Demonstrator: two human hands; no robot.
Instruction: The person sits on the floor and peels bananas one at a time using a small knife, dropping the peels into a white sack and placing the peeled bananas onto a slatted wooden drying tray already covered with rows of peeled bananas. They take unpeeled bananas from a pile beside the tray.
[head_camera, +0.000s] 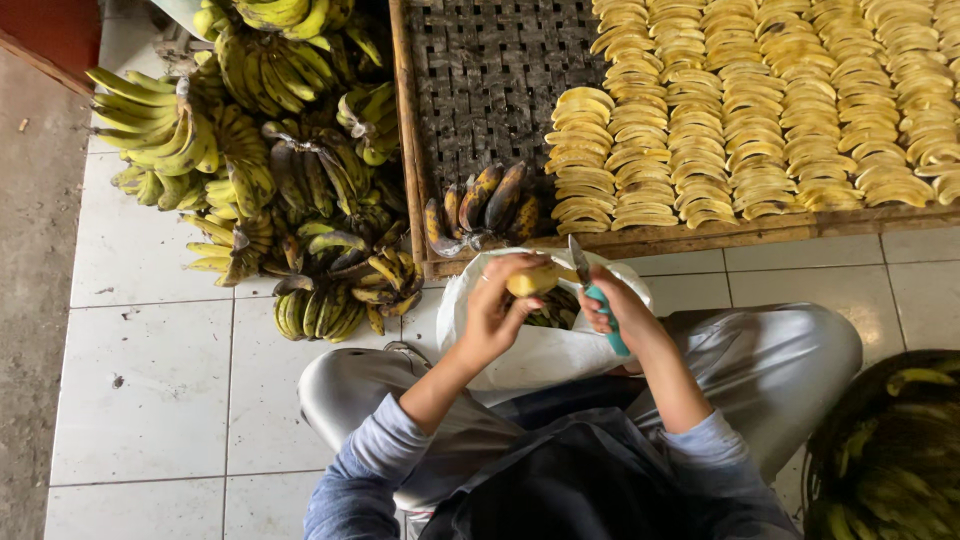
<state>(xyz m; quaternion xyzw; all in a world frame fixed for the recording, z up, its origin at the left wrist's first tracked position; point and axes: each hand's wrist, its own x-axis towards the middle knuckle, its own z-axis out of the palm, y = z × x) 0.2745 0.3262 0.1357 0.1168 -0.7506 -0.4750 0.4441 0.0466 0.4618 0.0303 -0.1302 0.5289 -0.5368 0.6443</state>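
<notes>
- Below my head camera, at the middle of the view, I see the peeled pale-yellow banana gripped in the left hand, fingers curled round it from beneath, above the lap.
- I see its flesh smooth and bare, one end pointing toward the short steel knife with a teal handle.
- I see the right hand clenched on that teal handle, blade tip up and lying against the banana's right end.
- I cannot tell whether the edge has entered the flesh; the fingers cover the contact.
- I see a white plastic bag open on the lap just under both hands; dark green-yellow peels show in its mouth, mostly hidden by the hands.
- I see a woven dark bamboo tray with a wooden frame on the white tiled floor ahead; rows of overlapping yellow banana slices fill its right part, cut off by the top and right edges.
- I see a small bunch of blackened ripe bananas lying at the tray's near edge, left of the slices.
- I see a heap of green and yellow banana bunches to the left of the tray on the floor.
- I see a dark round basket at bottom right, cropped, with yellowish bananas dimly visible inside.
</notes>
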